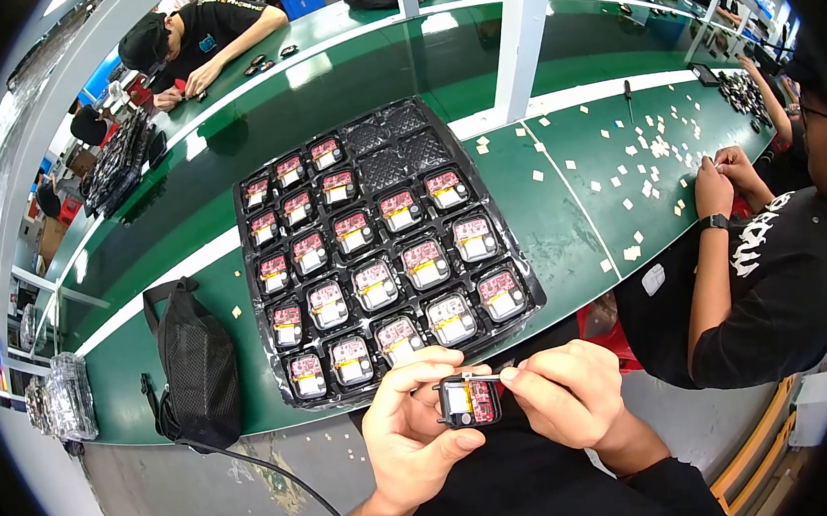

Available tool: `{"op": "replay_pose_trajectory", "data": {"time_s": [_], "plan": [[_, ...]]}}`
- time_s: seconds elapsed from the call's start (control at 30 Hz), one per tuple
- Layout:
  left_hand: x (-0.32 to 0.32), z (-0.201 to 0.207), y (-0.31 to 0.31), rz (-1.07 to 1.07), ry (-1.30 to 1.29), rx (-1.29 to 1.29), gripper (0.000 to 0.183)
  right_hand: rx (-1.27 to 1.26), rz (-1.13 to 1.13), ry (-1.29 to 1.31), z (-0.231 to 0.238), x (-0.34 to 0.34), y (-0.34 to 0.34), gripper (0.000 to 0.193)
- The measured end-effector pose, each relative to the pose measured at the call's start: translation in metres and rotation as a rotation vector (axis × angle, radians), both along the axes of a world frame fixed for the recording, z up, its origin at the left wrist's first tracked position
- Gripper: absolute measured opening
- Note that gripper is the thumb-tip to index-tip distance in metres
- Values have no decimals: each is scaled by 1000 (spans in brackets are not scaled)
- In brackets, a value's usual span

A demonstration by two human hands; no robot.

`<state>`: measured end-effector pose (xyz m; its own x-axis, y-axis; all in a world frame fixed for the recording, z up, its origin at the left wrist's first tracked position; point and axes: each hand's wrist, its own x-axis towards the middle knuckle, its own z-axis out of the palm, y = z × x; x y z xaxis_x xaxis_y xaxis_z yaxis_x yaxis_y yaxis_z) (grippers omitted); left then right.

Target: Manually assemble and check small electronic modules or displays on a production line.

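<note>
My left hand [405, 443] is closed around the edges of a small black watch case [460, 418], its inside facing up. A silvery battery, yellow tape and a red circuit board [482, 403] show in it. At the case's upper edge, my right hand [572, 395] pinches a thin pale stick-like piece [477, 376] between thumb and fingers. Its exact kind is too small to tell. Just beyond my hands lies a black plastic tray [393, 164] with several similar watch cases in its pockets; a few pockets at its far right hold none.
A black mesh bag [199, 369] rests left of the tray on the green table [566, 238]. Small pale squares [660, 148] and a screwdriver [628, 99] lie to the right, near a seated co-worker [769, 271]. A white post [521, 44] rises behind the tray. Another person works across the table.
</note>
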<state>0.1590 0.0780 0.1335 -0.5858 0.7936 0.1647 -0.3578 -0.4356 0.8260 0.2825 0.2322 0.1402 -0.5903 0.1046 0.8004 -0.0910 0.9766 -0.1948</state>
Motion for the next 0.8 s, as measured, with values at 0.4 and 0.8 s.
{"op": "replay_pose_trajectory", "data": {"time_s": [0.4,0.8], "plan": [[-1,1,-1,-4,46,22,64,-468,142,-124,13,1,4,30],[4,3,1,28,67,-3,63,-329,5,-48,2,2,-11,29]]}}
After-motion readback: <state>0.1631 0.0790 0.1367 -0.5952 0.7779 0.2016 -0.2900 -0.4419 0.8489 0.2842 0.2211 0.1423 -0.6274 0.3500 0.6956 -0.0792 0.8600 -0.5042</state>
